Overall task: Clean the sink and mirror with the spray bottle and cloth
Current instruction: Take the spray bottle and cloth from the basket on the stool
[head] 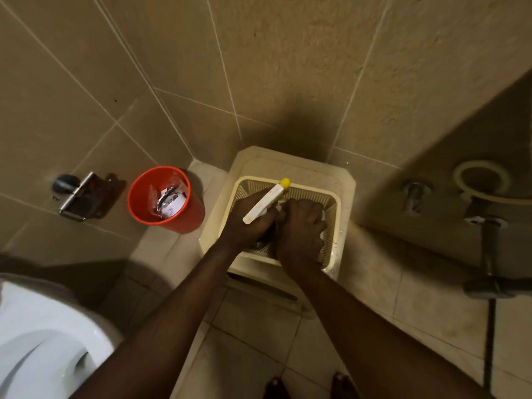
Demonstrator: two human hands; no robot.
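A cream mesh basket [335,223] stands on a cream plastic stool [288,162] in the corner of a tiled bathroom. My left hand [247,223] grips the neck of a white spray bottle [266,203] with a yellow nozzle tip, held over the basket; the bottle's body is hidden under the hand. My right hand [300,228] reaches into the basket, fingers curled over a white cloth [323,234] that shows only at the hand's right edge. Neither sink nor mirror is in view.
A red waste bin [184,217] with rubbish stands left of the stool. A white toilet [43,335] fills the bottom left. A toilet-roll holder [83,200] hangs on the left wall. Taps, a hose [480,180] and a shower fitting [489,254] are on the right wall. My feet show at the bottom edge.
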